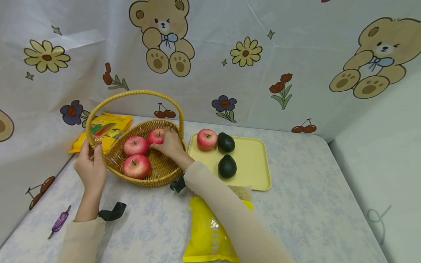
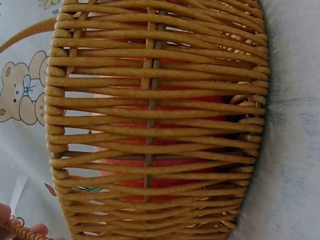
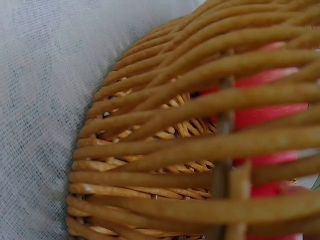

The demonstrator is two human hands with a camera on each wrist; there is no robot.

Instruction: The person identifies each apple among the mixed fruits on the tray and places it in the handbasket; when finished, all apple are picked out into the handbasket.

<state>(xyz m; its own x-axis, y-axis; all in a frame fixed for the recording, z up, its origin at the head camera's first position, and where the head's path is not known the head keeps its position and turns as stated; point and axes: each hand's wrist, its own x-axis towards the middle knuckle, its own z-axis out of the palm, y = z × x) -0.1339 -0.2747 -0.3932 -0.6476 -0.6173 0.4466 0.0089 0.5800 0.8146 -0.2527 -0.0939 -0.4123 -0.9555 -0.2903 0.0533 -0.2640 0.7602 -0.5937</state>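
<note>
A yellow-brown wicker basket [image 1: 161,171] with a tall arched handle stands at the left of the table. My left hand [image 1: 92,170] grips the handle [image 1: 90,133] near its left base; its fingertips also show at the lower left of the left wrist view. Inside the basket lie a front apple [image 1: 136,167], a middle apple [image 1: 136,146] and a back apple [image 1: 156,136]. My right hand [image 1: 171,146] reaches over the rim and holds the back apple, thumb at its near side, other fingers mostly hidden. Through the weave in the right wrist view, a red apple [image 3: 270,112] shows.
A pale yellow tray [image 1: 251,160] right of the basket bears an apple [image 1: 207,139] and two avocados [image 1: 227,166]. A yellow pasta bag [image 1: 204,230] lies under my right forearm. Behind the basket are yellow packets [image 1: 113,122]; a purple wrapped candy [image 1: 60,221] lies front left.
</note>
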